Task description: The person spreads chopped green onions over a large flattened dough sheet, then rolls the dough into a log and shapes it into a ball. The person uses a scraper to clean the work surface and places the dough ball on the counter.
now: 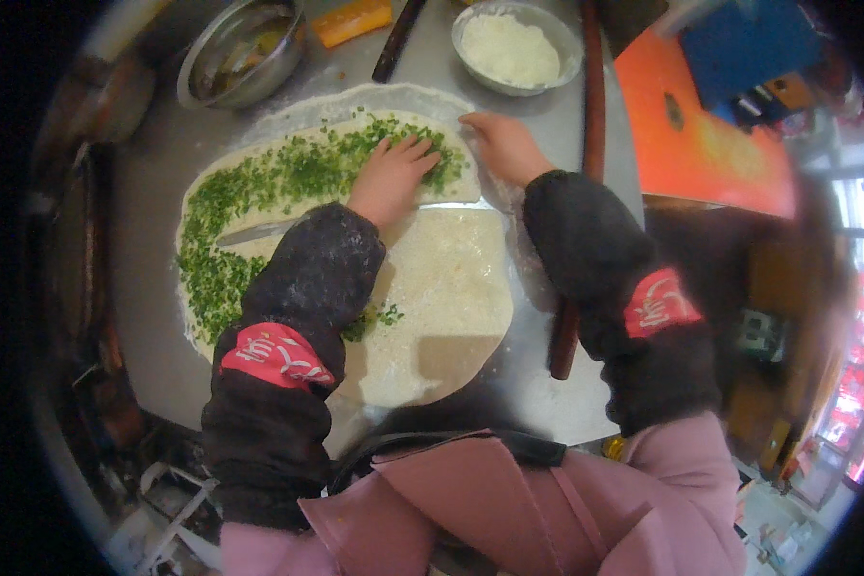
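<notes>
A large flat sheet of dough (446, 288) lies on a metal worktop, with a slit across it that opens at the right edge and another opening at the left. Chopped green onion (295, 169) covers its far strip and left side; the near right part is mostly bare, with a few bits. My left hand (392, 176) rests on the chopped green onion on the far strip, fingers spread. At the far right corner of the dough is my right hand (504, 144), its thumb and index finger together at the edge; whether they pinch the dough cannot be made out.
Beyond the dough stand a metal bowl (248, 61) with some residue, a bowl of flour (511, 54), an orange block (353, 21) and a dark rod (399, 39). A long wooden rolling pin (594, 122) lies at the right, near my right forearm. An orange board (698, 137) sits beyond the worktop (155, 288).
</notes>
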